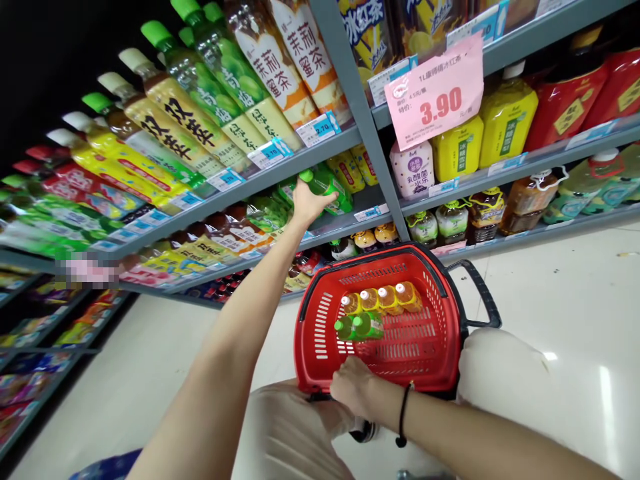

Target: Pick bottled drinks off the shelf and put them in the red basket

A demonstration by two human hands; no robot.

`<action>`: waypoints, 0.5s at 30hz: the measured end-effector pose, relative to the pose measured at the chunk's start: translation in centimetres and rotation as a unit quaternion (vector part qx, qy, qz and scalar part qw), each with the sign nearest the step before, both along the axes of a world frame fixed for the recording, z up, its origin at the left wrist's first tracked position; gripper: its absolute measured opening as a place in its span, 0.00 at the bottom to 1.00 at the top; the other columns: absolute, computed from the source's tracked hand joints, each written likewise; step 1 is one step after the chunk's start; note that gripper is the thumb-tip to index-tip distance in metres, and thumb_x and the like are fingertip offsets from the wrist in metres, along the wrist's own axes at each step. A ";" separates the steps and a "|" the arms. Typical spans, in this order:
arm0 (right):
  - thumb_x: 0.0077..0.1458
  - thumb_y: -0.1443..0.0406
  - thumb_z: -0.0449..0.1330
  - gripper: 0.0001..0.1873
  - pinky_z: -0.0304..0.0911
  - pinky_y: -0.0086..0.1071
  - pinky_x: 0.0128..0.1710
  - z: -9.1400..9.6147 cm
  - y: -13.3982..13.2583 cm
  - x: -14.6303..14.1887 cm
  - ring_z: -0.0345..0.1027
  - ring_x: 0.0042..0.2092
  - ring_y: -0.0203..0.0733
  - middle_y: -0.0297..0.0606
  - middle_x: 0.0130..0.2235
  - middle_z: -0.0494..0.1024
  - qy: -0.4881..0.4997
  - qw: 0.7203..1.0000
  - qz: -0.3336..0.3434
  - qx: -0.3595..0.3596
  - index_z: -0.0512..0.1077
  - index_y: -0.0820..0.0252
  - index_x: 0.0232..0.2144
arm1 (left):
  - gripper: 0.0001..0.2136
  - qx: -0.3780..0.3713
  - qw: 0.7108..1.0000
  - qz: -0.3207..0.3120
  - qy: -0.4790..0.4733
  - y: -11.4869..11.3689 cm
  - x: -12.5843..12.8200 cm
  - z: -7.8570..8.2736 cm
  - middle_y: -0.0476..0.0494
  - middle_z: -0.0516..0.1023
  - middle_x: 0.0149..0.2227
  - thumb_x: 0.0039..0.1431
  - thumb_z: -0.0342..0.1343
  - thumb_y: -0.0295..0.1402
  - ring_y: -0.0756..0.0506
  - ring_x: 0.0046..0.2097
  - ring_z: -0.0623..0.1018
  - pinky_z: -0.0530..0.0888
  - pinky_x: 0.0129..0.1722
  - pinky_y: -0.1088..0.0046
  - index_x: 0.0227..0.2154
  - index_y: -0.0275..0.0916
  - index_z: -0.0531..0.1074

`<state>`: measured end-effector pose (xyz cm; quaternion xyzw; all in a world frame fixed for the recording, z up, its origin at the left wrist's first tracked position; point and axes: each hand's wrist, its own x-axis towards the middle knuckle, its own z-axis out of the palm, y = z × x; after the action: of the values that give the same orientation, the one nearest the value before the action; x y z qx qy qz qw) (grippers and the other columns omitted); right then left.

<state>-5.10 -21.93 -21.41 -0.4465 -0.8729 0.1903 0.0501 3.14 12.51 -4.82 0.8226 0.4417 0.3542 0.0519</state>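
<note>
My left hand (309, 202) reaches into the second shelf and is closed around a green drink bottle (336, 190), thumb across its side; the other fingers are mostly hidden behind it. The bottle lies tilted, its light green cap up and to the left. My right hand (354, 385), with a black band at the wrist, makes a fist at the near rim of a red shopping basket (311, 333). Inside the basket lie two green bottles (369, 325) and a row of several amber-coloured bottles (387, 299) with white caps.
Drink bottles (170, 113) line the upper shelf on the left, above price tags (270, 153). A pink price sign (435, 93) hangs off the right-hand shelf. The basket's black handle (477, 293) sticks out to the right, near my knee (505, 367). Pale tiles cover the floor (565, 307).
</note>
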 end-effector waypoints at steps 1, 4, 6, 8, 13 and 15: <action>0.46 0.73 0.74 0.09 0.76 0.40 0.39 0.3 0.0 0.5 0.81 0.36 0.51 0.44 0.32 0.84 -0.004 1.000 0.003 0.000 0.78 0.63 0.28 | 0.39 0.006 1.000 -0.004 -0.002 -0.7 -0.2 -0.3 0.29 0.77 0.60 0.51 0.76 0.39 0.35 0.62 0.77 0.71 0.65 0.62 0.61 0.30 0.66; 0.59 0.75 0.65 0.07 0.75 0.41 0.47 1.3 0.2 1.9 0.83 0.44 0.51 0.47 0.40 0.87 -0.016 1.000 0.011 -0.008 0.81 0.64 0.38 | 0.36 0.039 0.999 0.003 -0.006 -2.4 -0.4 -0.9 0.28 0.75 0.62 0.54 0.74 0.40 0.35 0.65 0.75 0.69 0.67 0.61 0.61 0.31 0.65; 0.59 0.77 0.63 0.09 0.75 0.41 0.47 1.9 0.5 2.6 0.84 0.46 0.51 0.48 0.41 0.87 -0.027 0.999 0.020 -0.023 0.82 0.65 0.39 | 0.37 0.057 0.998 0.000 0.001 -3.4 -0.4 -1.1 0.27 0.74 0.63 0.54 0.74 0.40 0.34 0.66 0.74 0.69 0.68 0.60 0.62 0.31 0.64; 0.57 0.79 0.64 0.09 0.76 0.42 0.47 2.2 0.8 3.0 0.84 0.45 0.53 0.50 0.40 0.88 -0.043 0.998 0.021 -0.040 0.82 0.67 0.36 | 0.38 0.070 0.997 -0.024 0.010 -4.5 -0.4 -0.9 0.29 0.74 0.62 0.54 0.74 0.38 0.34 0.65 0.75 0.69 0.67 0.60 0.63 0.33 0.64; 0.62 0.75 0.63 0.07 0.76 0.46 0.48 2.9 0.8 3.1 0.84 0.48 0.59 0.57 0.43 0.87 -0.028 0.998 -0.005 -0.061 0.83 0.72 0.38 | 0.38 0.101 0.991 -0.085 -0.021 -7.9 -1.7 0.6 0.35 0.76 0.60 0.55 0.74 0.38 0.36 0.62 0.77 0.72 0.65 0.61 0.65 0.38 0.64; 0.63 0.73 0.62 0.08 0.76 0.49 0.49 3.4 0.7 3.5 0.84 0.50 0.62 0.60 0.44 0.86 -0.001 0.997 -0.019 -0.069 0.82 0.72 0.38 | 0.40 0.107 0.986 -0.096 -0.081 -9.7 -2.9 1.7 0.34 0.76 0.61 0.56 0.73 0.44 0.36 0.61 0.78 0.74 0.64 0.58 0.67 0.38 0.63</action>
<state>-1.57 -21.24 -18.04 -0.4656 -0.8490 0.2489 0.0219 0.26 2.78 -3.16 0.8308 0.3145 0.4581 0.0325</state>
